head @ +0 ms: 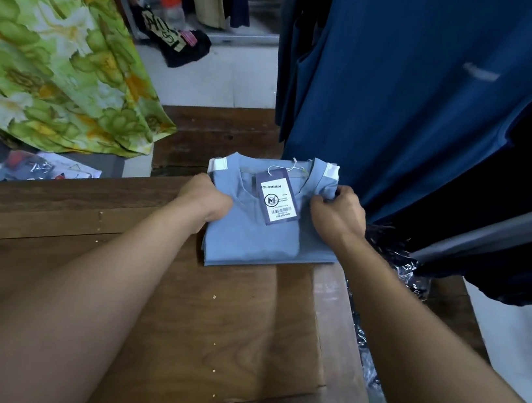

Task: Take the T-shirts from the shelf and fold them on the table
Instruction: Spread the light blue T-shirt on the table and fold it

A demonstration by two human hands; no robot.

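A folded T-shirt (253,230) lies at the table's (147,304) far edge, its sides gripped by curled left hand (205,198) and right hand (340,213); soft, light, best held by both edges

Table (150,287): dark brown wooden planks, filling the lower and middle frame; pale specks scattered over the boards; a lighter plank runs along its right side.
Rear board (212,139): darker wood, centre frame, just beyond the table's far edge.
T-shirt (253,233): light blue, folded into a rectangle, lying flat on the table at centre frame; white bands at both shoulders; collar toward the far edge.
Tag (279,196): rectangular, purple border, on a string at the collar, resting on the shirt's chest.
Plastic wrapping (369,356): crinkled, shiny, along the table's right edge.
Floor (220,75): pale, upper centre; dark cloth heap (187,46) lying on it.
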